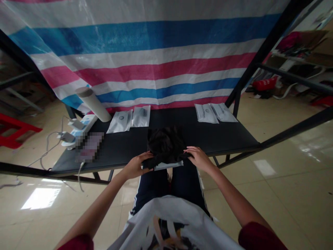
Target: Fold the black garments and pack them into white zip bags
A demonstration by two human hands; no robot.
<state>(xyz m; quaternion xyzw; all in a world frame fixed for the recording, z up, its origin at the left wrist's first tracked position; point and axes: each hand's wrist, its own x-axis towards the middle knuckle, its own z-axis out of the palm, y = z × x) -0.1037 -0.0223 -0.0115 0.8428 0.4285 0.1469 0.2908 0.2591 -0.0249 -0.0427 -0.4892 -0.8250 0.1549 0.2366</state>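
A bunched piece of black cloth (165,143) lies at the front edge of the black table, in front of my body. Its exact kind does not show. My left hand (137,165) pinches its left edge between thumb and fingers. On the other side, my right hand (198,157) is closed on the right edge of the cloth. A flat white packet (169,165) shows from beneath the cloth, sticking out past the table's edge above my lap; most of it is hidden.
Two white packets (121,121) lie at the back left of the table (223,139), two more packets (206,113) at the back right. A pale bottle (95,106), a power strip (83,130) and a blurred phone (90,147) with cable occupy the left end. Behind hangs a striped sheet (161,69).
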